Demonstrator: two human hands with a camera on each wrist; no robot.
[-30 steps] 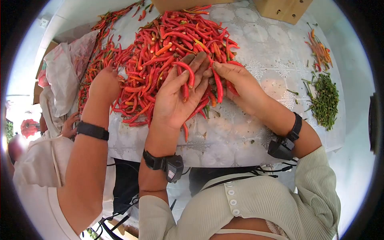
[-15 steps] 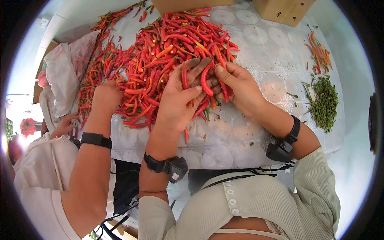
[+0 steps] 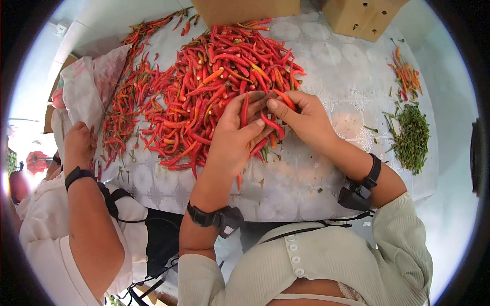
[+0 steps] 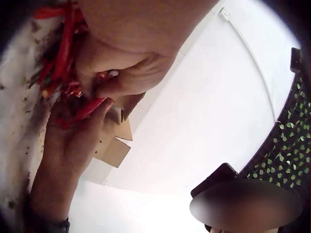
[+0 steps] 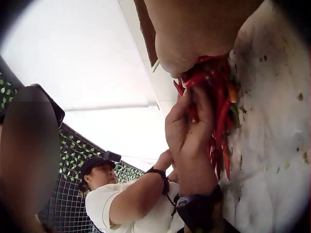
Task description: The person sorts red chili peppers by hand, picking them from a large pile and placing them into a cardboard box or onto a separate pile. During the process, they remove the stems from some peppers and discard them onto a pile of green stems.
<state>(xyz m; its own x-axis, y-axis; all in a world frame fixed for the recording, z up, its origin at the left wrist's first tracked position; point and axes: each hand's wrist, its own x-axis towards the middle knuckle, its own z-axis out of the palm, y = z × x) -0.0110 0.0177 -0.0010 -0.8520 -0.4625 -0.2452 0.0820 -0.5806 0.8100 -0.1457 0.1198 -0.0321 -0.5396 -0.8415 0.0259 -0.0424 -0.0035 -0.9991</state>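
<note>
Both hands meet at the near edge of a big heap of red chili peppers (image 3: 224,66). In the head view my left hand (image 3: 232,135) holds a red chili (image 3: 245,109) upright along its fingers. Its thumb and fingertips pinch another, curved chili (image 3: 273,125). My right hand (image 3: 310,121) grips a red chili (image 3: 285,99) between thumb and fingers, right beside the left fingertips. In the right wrist view a chili (image 5: 197,79) spans from the left fingertips to the right hand. Dark stains mark the fingers; some fingertips are hidden behind the chilies.
Green stems (image 3: 411,137) lie piled at the right, below some orange chilies (image 3: 407,74). Cardboard boxes (image 3: 357,20) stand at the back. Thinner chilies (image 3: 125,120) and a pale sack (image 3: 84,86) are at the left, where another person's hand (image 3: 79,145) hovers.
My hands have shifted slightly toward me; the left thumb has closed over a curved chili, and the chili in my right hand now points up-left. The other person's hand has moved left, off the chilies.
</note>
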